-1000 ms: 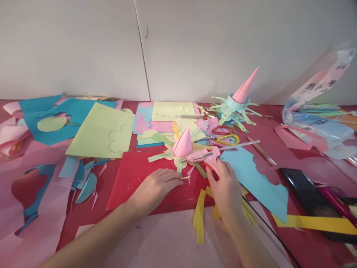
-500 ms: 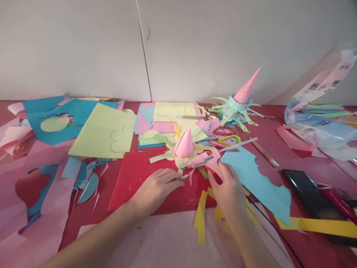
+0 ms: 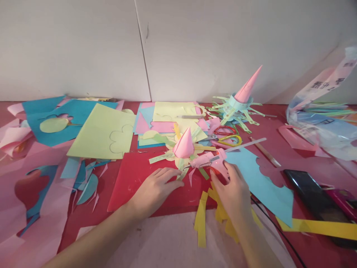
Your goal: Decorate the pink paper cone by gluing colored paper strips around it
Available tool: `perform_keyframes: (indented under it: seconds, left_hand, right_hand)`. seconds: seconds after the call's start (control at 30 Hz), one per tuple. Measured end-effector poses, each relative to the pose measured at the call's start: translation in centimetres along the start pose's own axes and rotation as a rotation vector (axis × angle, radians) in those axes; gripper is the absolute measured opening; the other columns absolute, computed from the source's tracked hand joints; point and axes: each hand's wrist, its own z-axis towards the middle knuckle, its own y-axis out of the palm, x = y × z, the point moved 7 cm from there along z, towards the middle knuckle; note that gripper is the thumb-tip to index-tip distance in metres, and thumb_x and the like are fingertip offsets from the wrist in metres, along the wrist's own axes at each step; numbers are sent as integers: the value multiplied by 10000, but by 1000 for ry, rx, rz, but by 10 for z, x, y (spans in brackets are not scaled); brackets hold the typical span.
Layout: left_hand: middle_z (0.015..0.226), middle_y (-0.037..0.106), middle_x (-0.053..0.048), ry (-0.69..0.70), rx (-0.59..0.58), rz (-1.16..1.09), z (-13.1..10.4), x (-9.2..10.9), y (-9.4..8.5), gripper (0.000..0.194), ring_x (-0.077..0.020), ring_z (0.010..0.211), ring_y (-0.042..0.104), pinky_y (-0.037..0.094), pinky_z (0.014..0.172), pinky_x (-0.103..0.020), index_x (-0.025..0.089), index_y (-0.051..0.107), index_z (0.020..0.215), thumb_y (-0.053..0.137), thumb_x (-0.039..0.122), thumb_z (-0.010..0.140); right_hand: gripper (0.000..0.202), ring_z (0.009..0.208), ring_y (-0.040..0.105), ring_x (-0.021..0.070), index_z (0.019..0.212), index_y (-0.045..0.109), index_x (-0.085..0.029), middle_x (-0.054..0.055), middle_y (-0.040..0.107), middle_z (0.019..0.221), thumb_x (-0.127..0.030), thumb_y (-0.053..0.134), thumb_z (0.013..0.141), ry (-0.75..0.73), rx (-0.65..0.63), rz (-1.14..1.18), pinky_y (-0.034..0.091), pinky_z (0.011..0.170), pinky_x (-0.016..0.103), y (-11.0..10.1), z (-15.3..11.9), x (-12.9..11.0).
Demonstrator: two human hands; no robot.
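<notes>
My right hand (image 3: pixel 234 193) grips a pink hot glue gun (image 3: pixel 209 160) by its handle, with a clear glue stick out of its back. The nozzle points left, close to a pale green paper strip (image 3: pixel 183 173). My left hand (image 3: pixel 158 190) has that strip's near end between fingers and thumb. The strip hangs from a pale yellow paper flower, on which stands a pink paper cone (image 3: pixel 184 144). Other strips spread outward around the cone. Below lies a red board (image 3: pixel 131 182).
Behind stands a taller pink cone (image 3: pixel 248 87) with a pale blue band and strips. Scissors (image 3: pixel 230 140), a blue sheet (image 3: pixel 267 186), a black phone (image 3: pixel 304 190) and yellow strips (image 3: pixel 201 223) lie to the right. Cut paper (image 3: pixel 106 130) covers the left. A cord (image 3: pixel 279 227) trails from the glue gun.
My right hand has moved the glue gun slightly to the right, its nozzle drawing back a little from the strip's cone end. My left hand has stayed almost still.
</notes>
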Motion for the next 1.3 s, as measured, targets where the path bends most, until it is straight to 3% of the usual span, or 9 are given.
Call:
perform_keyframes:
  seconds: [0.17, 0.33, 0.63, 1.03, 1.3]
  left_hand:
    - [1189, 585, -47, -144, -9, 15, -1, -9, 1, 243, -192, 1016, 593, 538, 814, -340, 260, 590, 1118, 464, 234, 911]
    - [1245, 550, -107, -170, 94, 50, -3, -13, -3, 453, -229, 1134, 539, 504, 912, -394, 201, 388, 1327, 503, 277, 895]
    - [1341, 505, -83, -200, -52, 43, 1, -16, 9, 458, -231, 1231, 473, 450, 999, -397, 215, 384, 1344, 487, 274, 902]
    - [1352, 512, -76, -126, -149, 108, 4, -15, 22, 415, -240, 1280, 431, 399, 1046, -452, 164, 426, 1328, 425, 275, 928]
    - [1341, 524, -71, -107, -150, 140, 4, -13, 21, 397, -235, 1260, 455, 408, 1039, -448, 141, 459, 1303, 354, 295, 952]
  right_hand:
    - [415, 747, 567, 196, 1068, 573, -145, 87, 615, 897, -459, 553, 797, 155, 90, -28, 455, 649, 305, -10, 4, 20]
    - [470, 693, 554, 185, 1075, 581, -130, 84, 609, 869, -488, 570, 770, 291, 110, -14, 441, 624, 299, -12, 3, 35]
    - [427, 741, 560, 201, 1007, 594, -151, 77, 617, 861, -490, 564, 750, 305, 65, 44, 442, 661, 309, -9, 4, 29]
    - [429, 697, 547, 190, 982, 583, -158, 69, 606, 817, -532, 539, 775, 269, 78, 48, 422, 608, 303, -12, 5, 24]
    - [428, 707, 556, 190, 976, 576, -155, 71, 607, 817, -533, 532, 779, 255, 73, 60, 432, 607, 301, -13, 5, 22]
